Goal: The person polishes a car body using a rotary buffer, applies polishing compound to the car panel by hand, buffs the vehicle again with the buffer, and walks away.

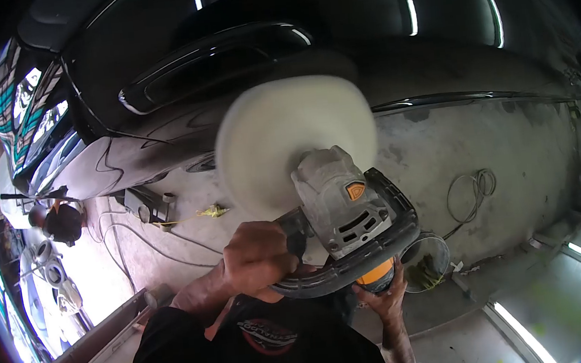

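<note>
A grey and black polisher (337,205) with a large pale round pad (293,136) is in front of my chest. The pad is smeared by motion and overlaps the side of a glossy black car (419,73); whether it presses on the paint I cannot tell. My left hand (259,259) wraps round the black handle (313,280) at the polisher's left. Lower down, my right hand (386,292) grips the orange and black rear body (376,275) of the tool, its fingers partly hidden.
A coiled cable (472,193) lies on the floor to the right, near a round clear container (425,263). Cords trail across the floor at left, by a dark box-like object (147,204). Light tubes (525,334) run along the lower right.
</note>
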A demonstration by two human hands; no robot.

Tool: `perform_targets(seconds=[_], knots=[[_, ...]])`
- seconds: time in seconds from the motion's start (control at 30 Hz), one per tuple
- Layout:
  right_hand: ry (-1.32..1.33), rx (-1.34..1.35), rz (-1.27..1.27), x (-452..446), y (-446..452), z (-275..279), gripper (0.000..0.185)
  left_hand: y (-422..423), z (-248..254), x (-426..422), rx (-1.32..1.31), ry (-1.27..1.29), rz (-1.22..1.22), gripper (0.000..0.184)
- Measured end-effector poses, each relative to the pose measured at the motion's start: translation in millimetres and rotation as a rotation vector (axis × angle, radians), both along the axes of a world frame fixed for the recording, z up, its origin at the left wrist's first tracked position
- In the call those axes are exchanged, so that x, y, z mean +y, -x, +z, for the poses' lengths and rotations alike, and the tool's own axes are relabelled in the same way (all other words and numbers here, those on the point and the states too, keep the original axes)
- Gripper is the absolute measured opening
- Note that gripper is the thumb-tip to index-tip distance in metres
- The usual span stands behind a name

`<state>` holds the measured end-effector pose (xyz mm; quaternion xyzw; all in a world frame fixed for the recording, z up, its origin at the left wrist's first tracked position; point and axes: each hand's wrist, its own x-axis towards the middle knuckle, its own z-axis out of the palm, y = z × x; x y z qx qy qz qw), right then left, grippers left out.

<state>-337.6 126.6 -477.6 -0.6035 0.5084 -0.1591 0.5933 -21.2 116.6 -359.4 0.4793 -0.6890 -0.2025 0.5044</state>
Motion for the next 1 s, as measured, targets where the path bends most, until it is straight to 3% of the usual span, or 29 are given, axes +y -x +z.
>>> perform_targets(seconds=[0.23,0.5,0.7,0.73,0.83,1.0], knots=[[0.217,0.015,-0.018,-8,-11,4,0.110,-10,21,-35,-0.058,0.057,-0.033,0.027],[0.093,-0.160,-0.137,-15,-36,11,0.112,-15,56,-72,-0.146,0.079,-0.098,0.028],[0.170,-0.113,0.073,-17,-53,11,0.114,-17,77,-58,-0.327,0.155,-0.003,0.031],[0.039,-0.267,0.001,-14,-57,6,0.114,-17,84,-57,-0.357,0.090,-0.013,0.034],[-0.049,-0.240,-0.028,-1,-51,-9,0.112,-3,81,-62,-0.395,0.059,0.047,0.035],[0.061,-0.262,-0.193,-15,-44,-13,0.104,16,81,-102,-0.387,0.039,-0.030,0.032]])
